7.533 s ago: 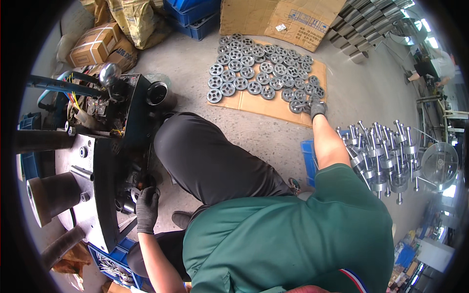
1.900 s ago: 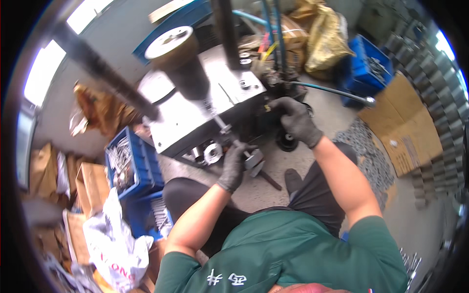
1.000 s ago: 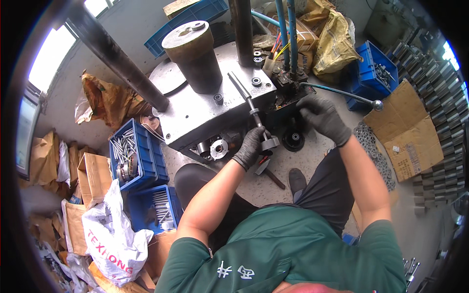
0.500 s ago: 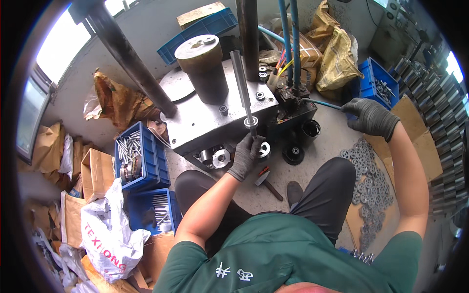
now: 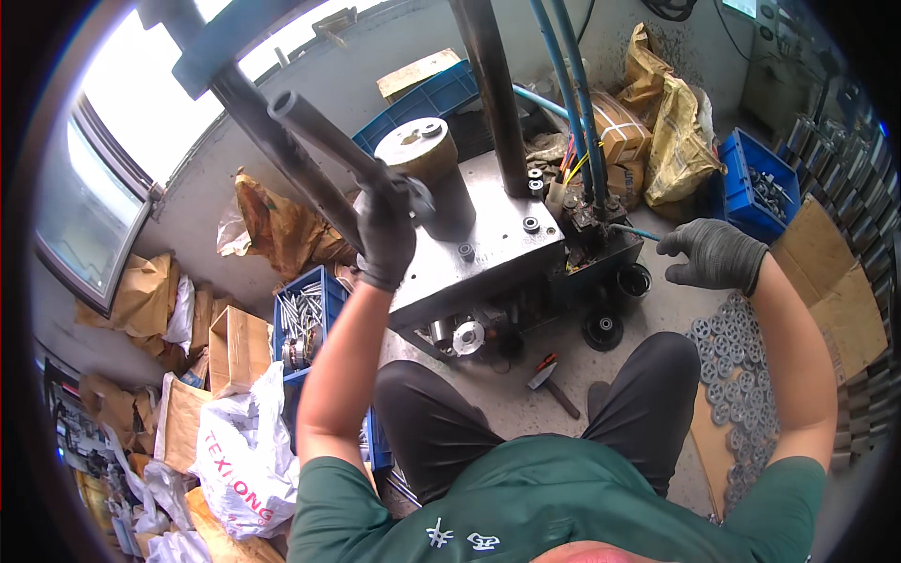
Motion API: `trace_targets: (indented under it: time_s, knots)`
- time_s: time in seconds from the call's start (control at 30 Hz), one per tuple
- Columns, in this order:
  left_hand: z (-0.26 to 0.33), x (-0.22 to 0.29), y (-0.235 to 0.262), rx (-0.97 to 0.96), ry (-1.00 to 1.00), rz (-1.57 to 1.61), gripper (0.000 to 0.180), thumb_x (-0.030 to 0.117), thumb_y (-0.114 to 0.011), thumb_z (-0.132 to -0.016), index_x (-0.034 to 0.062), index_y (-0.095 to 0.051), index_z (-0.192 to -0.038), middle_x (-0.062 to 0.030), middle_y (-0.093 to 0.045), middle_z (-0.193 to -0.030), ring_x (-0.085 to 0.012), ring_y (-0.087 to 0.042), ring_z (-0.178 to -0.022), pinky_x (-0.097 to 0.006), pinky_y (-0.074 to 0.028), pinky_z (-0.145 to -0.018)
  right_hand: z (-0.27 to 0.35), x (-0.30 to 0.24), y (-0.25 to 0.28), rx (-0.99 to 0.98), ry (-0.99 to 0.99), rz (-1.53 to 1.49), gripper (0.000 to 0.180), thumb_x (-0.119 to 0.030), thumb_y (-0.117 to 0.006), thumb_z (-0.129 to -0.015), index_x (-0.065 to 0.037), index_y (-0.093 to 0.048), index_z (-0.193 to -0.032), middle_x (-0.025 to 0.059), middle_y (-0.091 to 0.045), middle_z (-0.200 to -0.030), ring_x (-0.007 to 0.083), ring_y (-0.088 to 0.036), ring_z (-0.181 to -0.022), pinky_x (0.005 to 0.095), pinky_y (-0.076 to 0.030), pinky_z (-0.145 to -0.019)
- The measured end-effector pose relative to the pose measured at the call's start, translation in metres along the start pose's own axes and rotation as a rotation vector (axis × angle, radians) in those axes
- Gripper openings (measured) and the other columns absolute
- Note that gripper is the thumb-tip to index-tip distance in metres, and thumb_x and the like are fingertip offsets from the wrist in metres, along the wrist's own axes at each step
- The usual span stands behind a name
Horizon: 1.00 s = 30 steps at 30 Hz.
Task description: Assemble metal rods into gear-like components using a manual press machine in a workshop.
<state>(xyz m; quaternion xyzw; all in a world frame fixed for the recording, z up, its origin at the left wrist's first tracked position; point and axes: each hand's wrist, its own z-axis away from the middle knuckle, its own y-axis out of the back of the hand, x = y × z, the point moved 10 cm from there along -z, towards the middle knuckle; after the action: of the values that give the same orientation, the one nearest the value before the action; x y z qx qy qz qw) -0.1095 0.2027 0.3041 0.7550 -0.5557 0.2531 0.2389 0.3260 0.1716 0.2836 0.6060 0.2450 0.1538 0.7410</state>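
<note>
My left hand, in a dark grey glove, is raised at the left of the press table and wrapped round a long steel shaft. The shaft tilts up toward the far left, and a round metal ring shows beside my fingers; its lower end is hidden by the hand. My right hand, gloved too, is closed at the end of a thin blue lever that juts from the valve block. A thick steel cylinder stands on the table, with small bearings around it.
Steel posts rise beside the table. A hammer and black round parts lie on the floor. Blue crates of metal parts stand at both sides. Many flat metal discs cover cardboard at the right.
My left hand has lifted the shaft off the table's front edge and carried it up and left, tilting it. My right hand stays at the lever. The view has shifted.
</note>
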Motion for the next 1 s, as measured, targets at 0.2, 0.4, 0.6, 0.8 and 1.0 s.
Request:
trace_targets:
  time_s: [0.2,0.4,0.6,0.8,1.0]
  knots:
    - [-0.124,-0.046,0.039,0.120,0.091,-0.551,0.024,0.013,-0.063,-0.105,0.0014,-0.062,-0.126,-0.0096,-0.069,-0.095,-0.0189,-0.068,-0.083,-0.035,-0.056,-0.076,-0.004,-0.001,0.000,-0.010,-0.005,-0.020,0.045,-0.032,-0.077,-0.082,-0.004,-0.074,-0.117,0.0178,-0.075,-0.103,0.0337,-0.072,-0.100,0.0422,-0.057,-0.091]
    - [-0.171,-0.139,0.030,0.040,0.421,-0.449,0.022,0.025,-0.066,-0.104,0.0059,-0.070,-0.116,-0.0106,-0.076,-0.095,-0.0202,-0.072,-0.088,-0.038,-0.056,-0.082,-0.006,-0.005,0.000,-0.011,-0.006,-0.072,0.047,-0.034,-0.077,-0.083,-0.003,-0.074,-0.118,0.0184,-0.075,-0.104,0.0340,-0.072,-0.100,0.0423,-0.057,-0.092]
    - [-0.165,-0.126,-0.003,0.069,0.300,-0.542,0.030,0.036,-0.072,-0.097,0.0066,-0.073,-0.104,-0.0135,-0.078,-0.094,-0.0297,-0.075,-0.092,-0.040,-0.055,-0.084,-0.002,0.001,-0.013,-0.221,-0.027,0.014,0.046,-0.035,-0.077,-0.084,-0.005,-0.074,-0.118,0.0184,-0.076,-0.106,0.0345,-0.073,-0.102,0.0431,-0.057,-0.092]
    - [-0.169,-0.127,0.010,0.018,0.270,-0.652,0.033,0.036,-0.075,-0.093,0.0078,-0.073,-0.110,-0.0134,-0.078,-0.103,-0.0309,-0.074,-0.101,-0.041,-0.054,-0.092,-0.011,-0.015,-0.021,-0.300,0.045,0.045,0.044,-0.032,-0.075,-0.082,-0.004,-0.075,-0.117,0.0184,-0.076,-0.102,0.0355,-0.074,-0.097,0.0428,-0.058,-0.089]
    - [-0.165,-0.129,0.009,0.026,0.332,-0.597,0.044,0.043,-0.076,-0.092,0.0073,-0.072,-0.118,-0.0128,-0.078,-0.108,-0.0274,-0.074,-0.104,-0.039,-0.054,-0.095,0.017,-0.008,-0.055,-0.239,0.086,0.015,0.041,-0.031,-0.073,-0.081,-0.004,-0.076,-0.111,0.0194,-0.075,-0.099,0.0373,-0.073,-0.093,0.0456,-0.057,-0.086]
